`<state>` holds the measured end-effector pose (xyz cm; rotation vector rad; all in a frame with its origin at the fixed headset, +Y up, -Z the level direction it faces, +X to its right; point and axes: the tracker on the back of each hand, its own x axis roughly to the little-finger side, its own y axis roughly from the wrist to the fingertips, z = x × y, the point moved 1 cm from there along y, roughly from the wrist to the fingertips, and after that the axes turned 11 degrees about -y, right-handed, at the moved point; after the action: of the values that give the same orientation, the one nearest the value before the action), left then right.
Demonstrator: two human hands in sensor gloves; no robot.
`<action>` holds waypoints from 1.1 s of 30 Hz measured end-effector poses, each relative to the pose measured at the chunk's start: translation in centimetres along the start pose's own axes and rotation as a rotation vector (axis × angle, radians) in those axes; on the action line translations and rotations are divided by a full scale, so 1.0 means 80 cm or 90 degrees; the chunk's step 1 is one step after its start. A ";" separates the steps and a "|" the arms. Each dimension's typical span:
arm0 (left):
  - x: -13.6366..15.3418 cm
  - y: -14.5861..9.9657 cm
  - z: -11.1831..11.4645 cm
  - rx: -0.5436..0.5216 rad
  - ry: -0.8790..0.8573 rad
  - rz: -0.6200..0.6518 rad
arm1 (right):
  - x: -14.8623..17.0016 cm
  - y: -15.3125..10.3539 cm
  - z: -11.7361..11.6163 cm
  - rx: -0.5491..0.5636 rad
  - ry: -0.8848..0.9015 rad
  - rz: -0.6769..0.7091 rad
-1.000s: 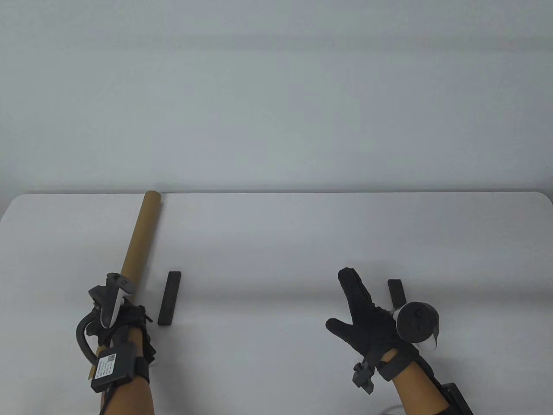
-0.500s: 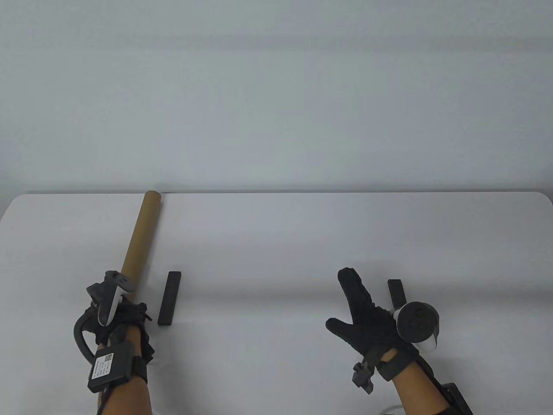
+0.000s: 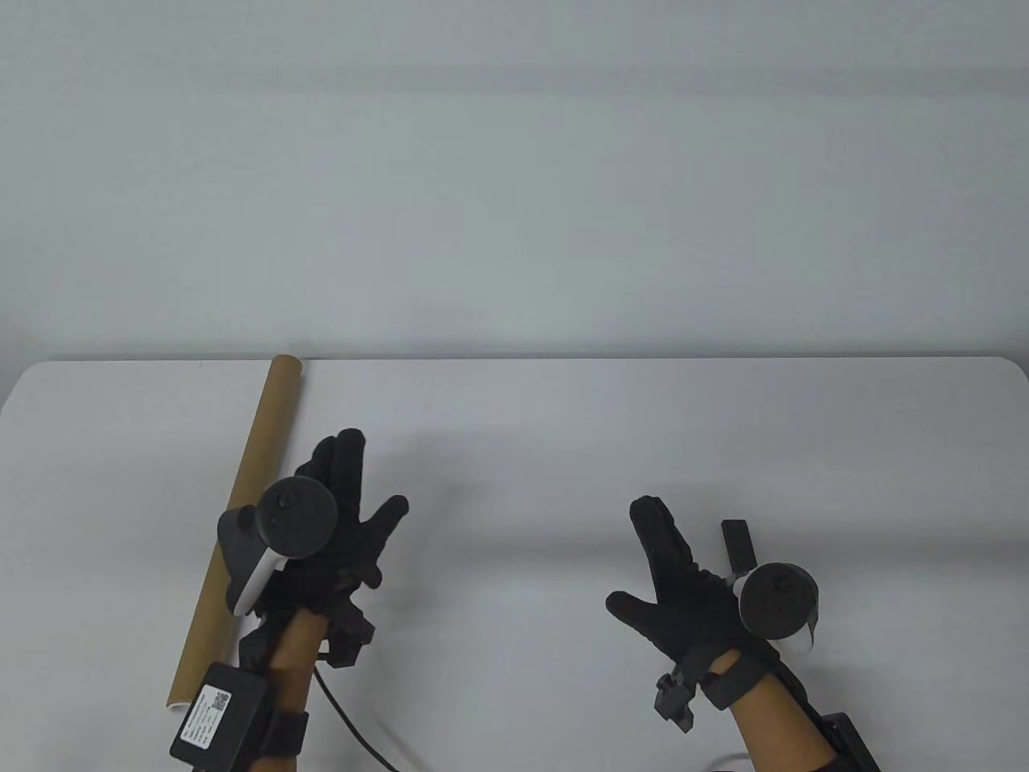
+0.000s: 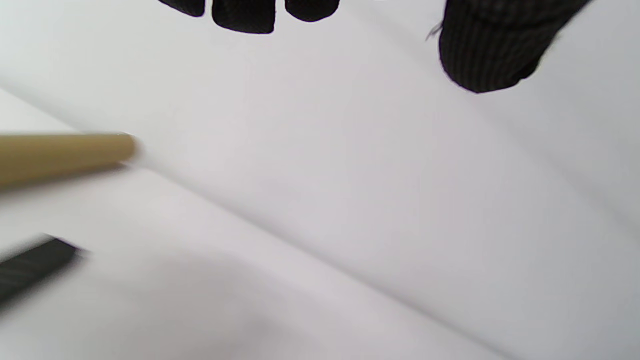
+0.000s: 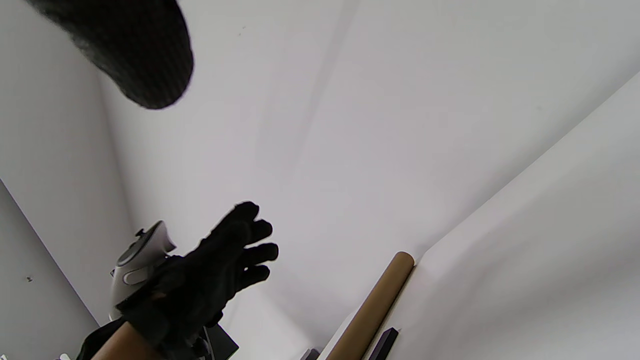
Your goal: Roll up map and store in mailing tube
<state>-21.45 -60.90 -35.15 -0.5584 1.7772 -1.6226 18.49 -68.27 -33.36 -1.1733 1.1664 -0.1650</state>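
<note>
A long brown mailing tube (image 3: 249, 490) lies on the white table (image 3: 514, 434) at the left, running from the far edge toward me. My left hand (image 3: 366, 482) hovers open just right of the tube, fingers spread and holding nothing; it shows in the right wrist view too, left hand (image 5: 220, 265) beside the tube (image 5: 370, 310). The left wrist view has the tube's end (image 4: 65, 155) below my fingertips (image 4: 243, 17). My right hand (image 3: 645, 561) is open at the right, fingers straight, empty. I cannot make out a map in any view.
A short black bar (image 3: 738, 543) lies beside my right hand. Another black bar (image 4: 30, 270) lies near the tube and is hidden under my left hand in the table view. The table's far edge meets a plain pale wall (image 3: 514, 177).
My left hand has come off the tube's near end, moved right and forward, and spread open above the left black bar. The right hand has stayed where it was.
</note>
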 end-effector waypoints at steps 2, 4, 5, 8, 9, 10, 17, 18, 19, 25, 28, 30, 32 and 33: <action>-0.013 -0.010 0.011 0.031 -0.059 0.060 | -0.003 0.000 0.000 0.002 -0.003 0.006; -0.019 -0.018 0.022 0.062 -0.115 0.108 | -0.005 0.001 0.000 0.003 -0.003 0.011; -0.020 -0.022 0.028 0.081 -0.142 0.131 | -0.007 0.001 0.000 0.004 -0.002 0.013; -0.013 -0.028 0.046 0.127 -0.190 0.165 | -0.010 0.001 -0.001 0.004 -0.004 0.020; -0.010 -0.028 0.051 0.142 -0.196 0.173 | -0.011 0.001 -0.001 0.003 -0.006 0.022; -0.004 -0.028 0.056 0.152 -0.204 0.176 | -0.012 0.001 -0.002 0.000 -0.008 0.025; 0.033 -0.022 0.083 0.263 -0.259 0.153 | -0.014 0.000 -0.004 -0.003 -0.014 0.034; 0.038 -0.021 0.085 0.268 -0.263 0.150 | -0.014 0.000 -0.005 -0.004 -0.015 0.034; 0.040 -0.020 0.087 0.273 -0.264 0.147 | -0.014 0.000 -0.005 -0.005 -0.015 0.034; 0.059 -0.016 0.092 0.304 -0.292 0.121 | -0.004 -0.002 -0.007 -0.012 -0.010 0.016; 0.062 -0.015 0.092 0.306 -0.297 0.114 | -0.001 -0.002 -0.006 -0.011 -0.008 0.011; 0.063 -0.015 0.092 0.308 -0.301 0.115 | -0.001 -0.003 -0.006 -0.009 -0.008 0.009; 0.061 -0.016 0.091 0.308 -0.303 0.118 | -0.002 -0.003 -0.006 -0.009 -0.008 0.009; 0.061 -0.017 0.091 0.308 -0.302 0.118 | -0.002 -0.003 -0.005 -0.009 -0.011 0.009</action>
<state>-19.77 -69.59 -34.83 -0.4795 1.0163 -1.5559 18.19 -68.55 -33.06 -1.1765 1.1623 -0.1351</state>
